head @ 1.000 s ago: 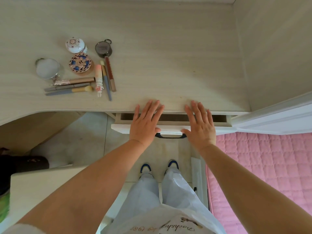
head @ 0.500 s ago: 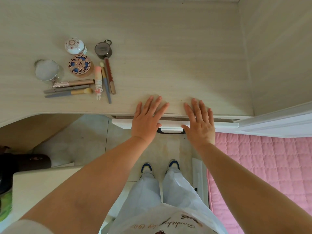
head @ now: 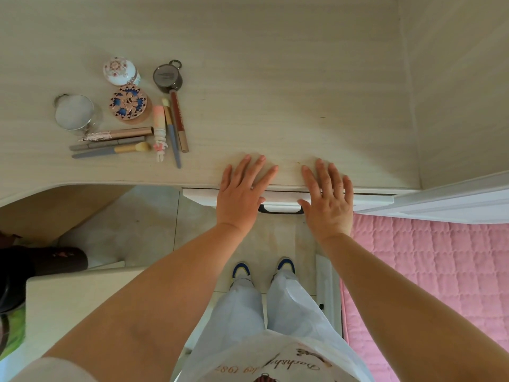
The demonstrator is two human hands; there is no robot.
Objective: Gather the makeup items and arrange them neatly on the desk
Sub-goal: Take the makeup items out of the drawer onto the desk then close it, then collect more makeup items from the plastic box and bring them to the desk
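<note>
Makeup items lie grouped at the left of the pale wooden desk (head: 303,78): a white floral jar (head: 120,70), a dark round compact (head: 166,77), a blue-and-rose patterned compact (head: 129,103), a round mirror (head: 74,112), a pink tube (head: 159,125), a brown pencil (head: 179,120), and brushes and sticks (head: 110,146) laid in rows. My left hand (head: 241,193) and my right hand (head: 327,197) rest flat, fingers spread, over the desk's front edge and the white drawer front (head: 281,198), either side of its dark handle (head: 281,210). Neither hand holds anything.
A pink quilted bed (head: 429,271) lies at the right beside a white panel (head: 454,199). A pale low surface (head: 77,299) stands at the lower left next to a dark object (head: 41,263). My legs and shoes stand on the tiled floor under the drawer.
The drawer, open a hand's width a second ago, has slid in under the desk and now shows almost no gap. Both hands moved forward with it.
</note>
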